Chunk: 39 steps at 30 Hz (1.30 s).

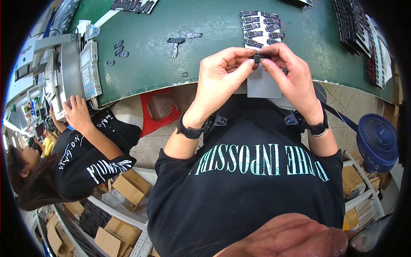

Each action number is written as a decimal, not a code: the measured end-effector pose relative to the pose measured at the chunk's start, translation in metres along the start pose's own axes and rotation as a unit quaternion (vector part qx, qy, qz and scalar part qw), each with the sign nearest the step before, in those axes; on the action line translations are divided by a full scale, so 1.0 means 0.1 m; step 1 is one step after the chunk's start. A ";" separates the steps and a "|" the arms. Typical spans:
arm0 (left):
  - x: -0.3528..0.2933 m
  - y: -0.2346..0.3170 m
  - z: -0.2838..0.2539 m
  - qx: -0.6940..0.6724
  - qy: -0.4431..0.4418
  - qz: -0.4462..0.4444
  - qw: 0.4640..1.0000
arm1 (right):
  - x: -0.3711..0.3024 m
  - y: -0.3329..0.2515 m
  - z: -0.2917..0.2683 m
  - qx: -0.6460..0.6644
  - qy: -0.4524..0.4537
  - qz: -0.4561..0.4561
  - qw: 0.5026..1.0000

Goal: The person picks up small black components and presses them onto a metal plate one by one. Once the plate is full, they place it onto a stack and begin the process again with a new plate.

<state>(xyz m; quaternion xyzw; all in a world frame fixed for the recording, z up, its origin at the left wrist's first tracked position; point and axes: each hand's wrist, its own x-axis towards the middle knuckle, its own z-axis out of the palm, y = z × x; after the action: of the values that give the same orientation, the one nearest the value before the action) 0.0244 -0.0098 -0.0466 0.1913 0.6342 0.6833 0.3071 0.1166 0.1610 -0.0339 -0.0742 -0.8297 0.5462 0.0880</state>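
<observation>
My left hand (224, 75) and my right hand (293, 75) meet over the near edge of the green table, both closed. Between their fingertips they pinch a small black part (257, 58), its detail mostly covered by the fingers. Just beyond them a white sheet (259, 32) carries two columns of small black modules (252, 34) with thin reddish wires. Beneath my hands lies a flat grey plate (262, 88) jutting past the table edge. Left of my hands, more black pieces (175, 46) lie loose, and a small black frame (185, 74) rests near the edge.
Several small black parts (119, 51) lie farther left, beside a machine with a keypad (88, 70). A co-worker's hand (77, 112) rests at that machine. Stacked black strips (357, 25) line the right side. A blue fan (376, 141) stands right; a red stool (158, 111) sits under the table.
</observation>
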 end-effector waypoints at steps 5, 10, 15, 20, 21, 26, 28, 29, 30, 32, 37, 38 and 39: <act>-0.03 0.04 0.04 -0.036 -0.003 -0.016 0.999 | -0.05 0.04 -0.03 -0.079 0.036 -0.085 0.993; -0.09 0.06 0.12 -0.038 -0.008 -0.019 0.999 | -0.13 0.00 -0.11 -0.072 0.035 -0.080 0.994; -0.17 0.10 0.23 -0.005 -0.007 0.003 1.000 | -0.22 -0.02 -0.19 -0.103 0.047 -0.131 0.985; -0.26 0.11 0.27 0.010 -0.013 0.005 1.000 | -0.35 -0.08 -0.20 -0.039 0.025 -0.077 0.996; -0.29 0.10 0.28 0.009 -0.010 0.002 1.000 | -0.38 -0.10 -0.18 -0.016 0.020 -0.053 0.998; -0.38 0.12 0.34 -0.019 0.003 0.002 1.000 | -0.48 -0.15 -0.16 0.148 -0.001 0.041 0.988; -0.42 0.13 0.36 -0.006 0.002 0.010 1.000 | -0.55 -0.18 -0.16 0.173 -0.001 0.055 0.983; -0.45 0.13 0.37 0.007 0.002 0.019 1.000 | -0.58 -0.19 -0.16 0.199 -0.002 0.068 0.978; -0.48 0.13 0.38 0.019 0.002 0.027 0.999 | -0.61 -0.20 -0.15 0.224 -0.003 0.081 0.971; -0.52 0.13 0.46 0.048 0.001 0.031 0.998 | -0.69 -0.25 -0.12 0.134 0.023 0.056 0.989; -0.69 0.07 0.58 0.189 -0.026 0.092 0.977 | -1.02 -0.28 -0.11 -0.038 0.078 0.022 0.996; -0.72 0.03 0.60 0.227 -0.043 0.116 0.966 | -1.11 -0.25 -0.12 -0.033 0.085 0.032 0.995; -0.75 -0.01 0.60 0.225 -0.046 0.117 0.966 | -1.19 -0.21 -0.14 -0.036 0.087 0.034 0.995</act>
<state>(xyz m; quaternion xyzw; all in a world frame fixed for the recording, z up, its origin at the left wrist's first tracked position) 0.1186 -0.0147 -0.0304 0.3595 0.7299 0.5448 0.2031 0.2353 0.1392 -0.0164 -0.1526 -0.8348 0.5104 0.1389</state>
